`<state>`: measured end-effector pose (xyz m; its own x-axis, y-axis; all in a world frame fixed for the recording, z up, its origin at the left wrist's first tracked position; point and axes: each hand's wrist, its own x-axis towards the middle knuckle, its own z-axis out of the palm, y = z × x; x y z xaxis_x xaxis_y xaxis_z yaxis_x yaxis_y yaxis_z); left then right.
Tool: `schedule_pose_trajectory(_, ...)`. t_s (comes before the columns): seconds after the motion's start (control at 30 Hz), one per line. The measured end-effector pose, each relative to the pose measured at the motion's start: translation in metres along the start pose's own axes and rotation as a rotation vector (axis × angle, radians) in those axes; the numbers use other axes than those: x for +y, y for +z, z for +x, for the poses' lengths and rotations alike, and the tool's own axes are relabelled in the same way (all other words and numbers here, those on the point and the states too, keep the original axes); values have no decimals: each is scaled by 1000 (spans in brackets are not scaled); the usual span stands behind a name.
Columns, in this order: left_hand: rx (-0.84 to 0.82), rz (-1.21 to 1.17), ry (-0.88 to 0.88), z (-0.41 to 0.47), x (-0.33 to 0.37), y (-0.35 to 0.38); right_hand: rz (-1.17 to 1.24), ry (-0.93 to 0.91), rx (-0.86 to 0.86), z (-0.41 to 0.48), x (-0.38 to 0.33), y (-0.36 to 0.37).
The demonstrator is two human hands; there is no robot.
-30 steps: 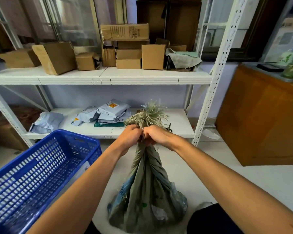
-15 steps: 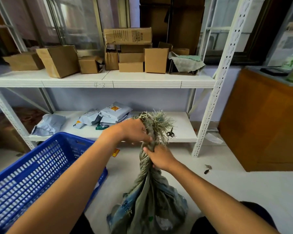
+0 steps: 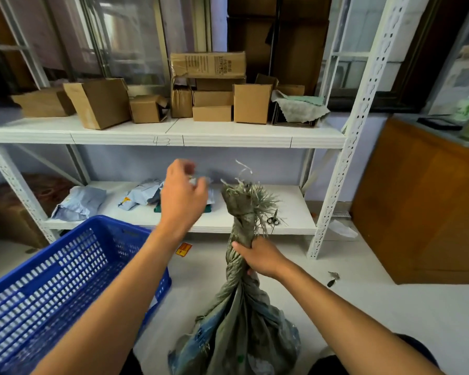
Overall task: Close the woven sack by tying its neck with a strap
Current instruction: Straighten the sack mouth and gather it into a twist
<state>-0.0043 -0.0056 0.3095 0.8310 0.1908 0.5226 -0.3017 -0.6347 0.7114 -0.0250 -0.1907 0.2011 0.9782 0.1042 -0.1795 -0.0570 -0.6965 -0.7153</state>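
A grey-green woven sack [image 3: 236,328] stands on the floor in front of me, its neck twisted tight and its frayed mouth [image 3: 248,197] sticking up. My right hand [image 3: 260,257] grips the twisted neck below the frayed top. My left hand [image 3: 183,196] is off the sack, raised to its left in front of the lower shelf, blurred, fingers loosely curled with nothing clearly in them. I cannot make out a strap around the neck. Small scissors [image 3: 272,220] lie on the lower shelf just behind the sack's top.
A blue plastic crate [image 3: 65,272] sits at my left. The white metal rack [image 3: 333,207] behind holds grey mail bags [image 3: 79,203] on the lower shelf and cardboard boxes [image 3: 211,87] above. A wooden cabinet [image 3: 423,201] stands at the right.
My left hand let go of the sack's neck and rose up and left toward the shelf. My right hand slid lower down the neck. The view tilted upward.
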Motion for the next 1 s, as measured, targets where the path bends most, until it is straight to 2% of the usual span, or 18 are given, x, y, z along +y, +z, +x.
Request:
schedule_pose_trajectory(0.03,53,21,-39,-12,-15,8,23,-2,6,0,1,0)
schedule_pose_trajectory(0.07,13,63,-63,-23,-28,17,29,-8,26,1,2,-2)
schedule_pose_trajectory(0.1,-122,91,-98,-36,-43,29,9,-21,51,1,2,-2)
schedule_pose_trajectory(0.2,-802,57,-258,-72,-77,61,-52,-59,96,0,-2,-5)
schedule_pose_trajectory(0.23,-949,54,-270,-84,-86,68,-52,-73,86,-1,-4,-5)
schedule_pose_trajectory(0.3,-1077,-13,-273,-102,-94,78,-99,-103,56,-4,-8,-8)
schedule_pose_trajectory(0.4,-1074,-193,-319,-115,-101,84,-198,-148,27,-8,-12,-8)
schedule_pose_trajectory(0.53,-1055,-220,-342,-121,-101,95,-321,-252,42,-13,-21,-3)
schedule_pose_trajectory(0.6,-965,-322,-358,-133,-99,109,-336,-290,47,-15,-29,1)
schedule_pose_trajectory(0.7,-741,-454,-442,-152,-77,115,-398,-292,21,-12,-36,6)
schedule_pose_trajectory(0.8,-618,-510,-537,-159,-62,118,-294,-205,43,-9,-32,5)
schedule_pose_trajectory(0.9,-538,-631,-643,-150,-65,125,-109,-144,-10,-9,-21,4)
schedule_pose_trajectory(1.0,-404,-758,-874,-138,-68,117,-48,-42,-28,-9,-4,8)
